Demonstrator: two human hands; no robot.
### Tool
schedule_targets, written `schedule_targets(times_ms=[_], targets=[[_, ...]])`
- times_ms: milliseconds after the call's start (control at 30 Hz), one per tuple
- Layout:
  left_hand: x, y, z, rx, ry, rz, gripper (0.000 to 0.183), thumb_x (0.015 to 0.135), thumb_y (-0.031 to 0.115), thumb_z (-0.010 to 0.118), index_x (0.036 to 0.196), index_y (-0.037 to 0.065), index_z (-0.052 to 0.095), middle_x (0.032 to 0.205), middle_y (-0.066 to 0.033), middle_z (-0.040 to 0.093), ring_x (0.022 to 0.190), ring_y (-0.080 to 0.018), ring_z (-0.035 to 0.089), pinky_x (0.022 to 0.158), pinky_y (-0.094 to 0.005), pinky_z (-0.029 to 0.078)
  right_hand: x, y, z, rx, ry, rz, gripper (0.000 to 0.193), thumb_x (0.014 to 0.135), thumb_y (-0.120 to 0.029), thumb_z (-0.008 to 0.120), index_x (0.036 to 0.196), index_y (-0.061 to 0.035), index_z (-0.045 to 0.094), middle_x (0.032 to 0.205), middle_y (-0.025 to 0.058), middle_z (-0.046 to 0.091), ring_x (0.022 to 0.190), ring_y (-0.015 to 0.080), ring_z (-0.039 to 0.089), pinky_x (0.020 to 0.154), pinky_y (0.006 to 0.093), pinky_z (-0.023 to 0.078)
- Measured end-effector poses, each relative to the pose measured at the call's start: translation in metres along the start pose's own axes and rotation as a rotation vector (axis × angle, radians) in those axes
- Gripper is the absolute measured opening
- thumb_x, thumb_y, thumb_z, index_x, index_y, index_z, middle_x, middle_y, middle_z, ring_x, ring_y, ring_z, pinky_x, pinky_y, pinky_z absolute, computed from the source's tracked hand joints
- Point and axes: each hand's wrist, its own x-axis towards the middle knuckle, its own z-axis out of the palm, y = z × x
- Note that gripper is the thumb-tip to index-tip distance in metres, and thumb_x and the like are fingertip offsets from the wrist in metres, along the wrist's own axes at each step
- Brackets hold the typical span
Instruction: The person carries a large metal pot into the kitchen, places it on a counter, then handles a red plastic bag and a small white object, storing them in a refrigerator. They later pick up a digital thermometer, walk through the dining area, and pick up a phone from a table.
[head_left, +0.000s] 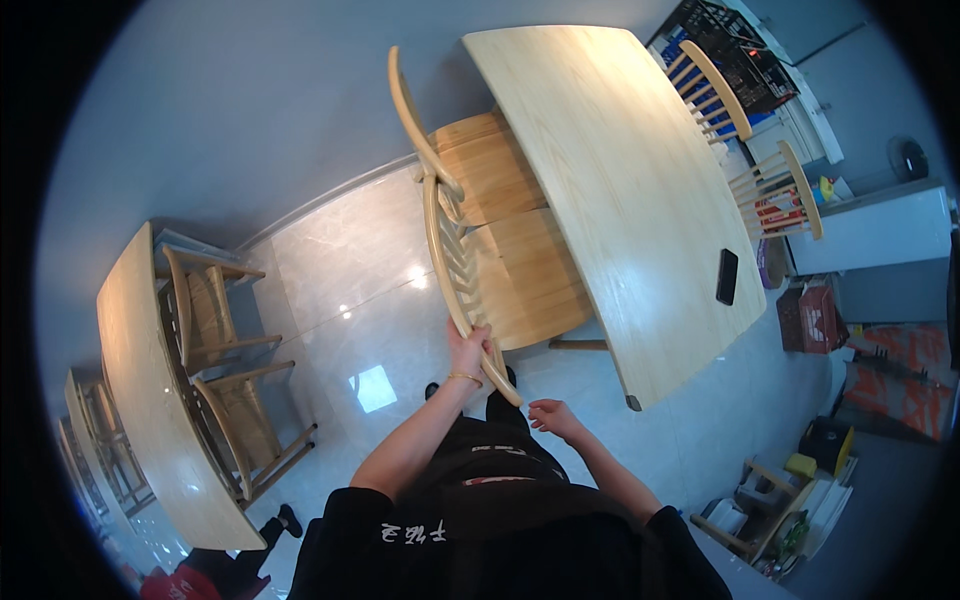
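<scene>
My left hand (468,350) is closed around the curved top rail of a light wooden spindle-back chair (530,285). The chair's seat reaches partly under the edge of a pale wooden table (620,180). Close to the lower end of that rail, my right hand (556,418) is held apart from it, its fingers loosely bent with nothing in them. Just beyond stands a second wooden chair (480,160), side by side with the first and also partly under the table. A black phone (727,277) lies on the tabletop near its right edge.
Two spindle-back chairs, one of them the nearer chair (790,190), stand along the table's far side. At left is another table (150,380) with chairs, and a person (225,565) beside it. Black crates (725,50), a dark red box (815,318) and a wooden rack (760,505) stand at right.
</scene>
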Motion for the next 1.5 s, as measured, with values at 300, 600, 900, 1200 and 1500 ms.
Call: schedule_targets(times_ms=[300,600,900,1200,1500], targets=[[0.013,-0.037,0.007,0.213,-0.245,-0.001,0.056,0.075,0.015,0.068,0.116,0.008,0.030,0.084,-0.0074,0.049,0.057,-0.0164,0.055,0.046,-0.0281,0.048,-0.039,0.033,-0.039,0.150,0.262,0.039,0.032,0.081,-0.024,0.059,0.104,-0.0019,0.059,0.085,0.0056,0.063,0.068,0.0127,0.059,0.055,0.0244,0.047],[0.029,-0.003,-0.139,0.645,-0.168,-0.036,0.050,0.084,0.030,0.057,0.124,0.002,0.043,0.100,-0.0106,0.057,0.077,-0.0180,0.059,0.063,-0.0272,0.048,-0.056,0.050,-0.226,0.107,0.886,-0.139,0.043,0.073,-0.030,0.069,0.100,0.0022,0.061,0.085,0.0099,0.064,0.076,0.0165,0.060,0.065,0.0280,0.048],[-0.183,-0.117,-0.269,0.254,0.922,-0.335,0.036,0.085,0.033,0.052,0.106,0.004,0.047,0.089,-0.0163,0.055,0.071,-0.0266,0.057,0.057,-0.0377,0.048,0.072,0.106,-0.568,0.117,0.871,-0.198,0.094,0.072,-0.043,0.069,0.138,-0.0033,0.015,0.126,0.0201,0.045,0.115,0.0269,0.042,0.098,0.0423,0.032],[-0.244,-0.190,-0.139,0.498,0.581,-0.464,0.042,0.083,0.036,0.056,0.110,0.005,0.054,0.085,-0.0075,0.060,0.066,-0.0159,0.060,0.057,-0.0279,0.049,0.065,-0.055,-0.509,-0.374,1.046,-0.090,0.073,0.063,-0.044,0.075,0.112,0.0054,0.052,0.109,0.0196,0.056,0.093,0.0303,0.055,0.079,0.0368,0.048],[-0.229,-0.219,-0.096,0.378,0.532,-0.253,0.045,0.084,0.036,0.054,0.116,0.005,0.051,0.091,-0.0073,0.061,0.071,-0.0146,0.060,0.060,-0.0268,0.049,0.029,-0.151,-0.345,-0.494,0.505,-0.690,0.067,0.068,-0.039,0.072,0.114,0.0048,0.051,0.110,0.0186,0.056,0.093,0.0289,0.056,0.079,0.0360,0.048]])
